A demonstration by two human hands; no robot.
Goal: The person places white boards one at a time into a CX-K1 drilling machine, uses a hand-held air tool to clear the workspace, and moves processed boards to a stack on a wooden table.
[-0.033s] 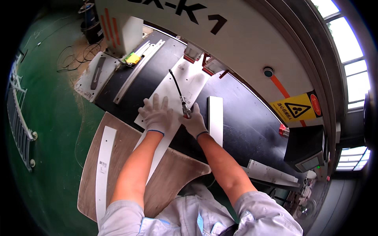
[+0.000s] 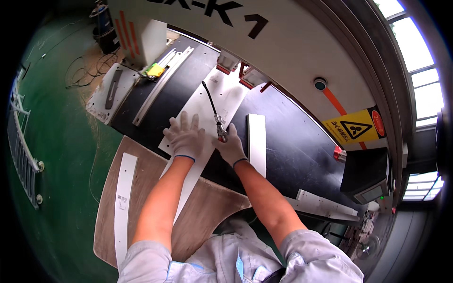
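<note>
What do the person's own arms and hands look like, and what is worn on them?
Both hands, the left hand and the right hand, wear white knitted work gloves with a thin blue band at each cuff. The forearms are bare. Short light grey-blue shirt sleeves cover the upper arms. No cables or markings show on them.

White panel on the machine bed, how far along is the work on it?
Done: the long white panel lies on the black bed. In hand: the gloved left hand presses it flat while the right hand holds a hose-fed nozzle at it. Left: a shorter white strip lies beside, untouched.
</note>
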